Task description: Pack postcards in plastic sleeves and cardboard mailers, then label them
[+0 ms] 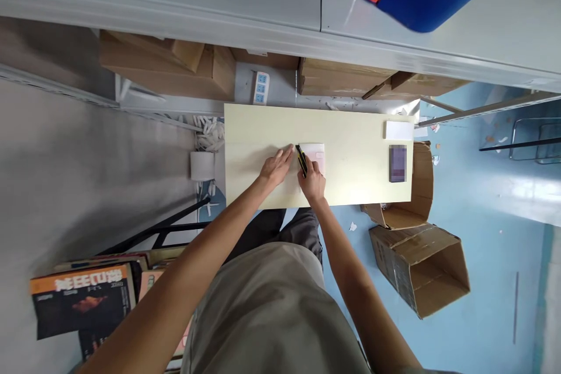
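A black and yellow utility knife (pixel 302 160) is gripped in my right hand (pixel 312 180), its front end angled up and to the left. Under and beside that hand lies a small white and pale pink pad or box (pixel 316 152), partly covered by the fingers. My left hand (pixel 276 168) rests flat just left of the knife, fingers stretched out and holding nothing. What lies beneath its fingertips is hard to make out. Both hands are over the pale yellow tabletop (pixel 350 146).
A white box (pixel 399 130) and a dark purple pixelated item (pixel 398 163) lie at the table's right end. A power strip (pixel 261 87) is behind. Cardboard boxes (pixel 421 263) stand on the floor at right, and magazines (pixel 83 298) are stacked at lower left.
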Demonstrator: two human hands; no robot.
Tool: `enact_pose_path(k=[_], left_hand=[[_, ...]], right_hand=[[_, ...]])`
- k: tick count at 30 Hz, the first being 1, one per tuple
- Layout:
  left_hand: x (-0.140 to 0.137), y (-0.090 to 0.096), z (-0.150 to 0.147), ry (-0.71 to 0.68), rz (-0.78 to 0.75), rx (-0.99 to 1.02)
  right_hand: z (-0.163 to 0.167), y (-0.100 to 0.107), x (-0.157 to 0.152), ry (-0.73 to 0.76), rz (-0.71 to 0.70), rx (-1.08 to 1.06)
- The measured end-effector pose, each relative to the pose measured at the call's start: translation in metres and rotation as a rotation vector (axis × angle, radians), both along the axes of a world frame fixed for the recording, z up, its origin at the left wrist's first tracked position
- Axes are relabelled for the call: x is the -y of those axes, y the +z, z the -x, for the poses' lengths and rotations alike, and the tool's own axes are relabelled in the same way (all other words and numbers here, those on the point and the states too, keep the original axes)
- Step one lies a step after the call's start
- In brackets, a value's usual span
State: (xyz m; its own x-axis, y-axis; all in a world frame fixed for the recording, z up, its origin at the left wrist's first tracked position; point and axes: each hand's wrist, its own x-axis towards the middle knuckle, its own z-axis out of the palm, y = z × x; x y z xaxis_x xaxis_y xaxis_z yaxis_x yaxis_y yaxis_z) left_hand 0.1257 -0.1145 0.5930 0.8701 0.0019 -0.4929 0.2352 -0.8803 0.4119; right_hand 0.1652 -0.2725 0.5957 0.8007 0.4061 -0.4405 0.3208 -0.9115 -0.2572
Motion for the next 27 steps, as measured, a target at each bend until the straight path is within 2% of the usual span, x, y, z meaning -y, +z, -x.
enact_pose_path(k=[15,27], left_hand=[[0.002,-0.007,0.000,0.022,0.015,0.017],[0.004,-0.009,-0.001,0.009,-0.005,0.020]], right_hand=[[0.004,0.014,-0.011,0.041,0.066,0.037],[-0.001,0.012,-0.022,0.021,0.061,-0.008]])
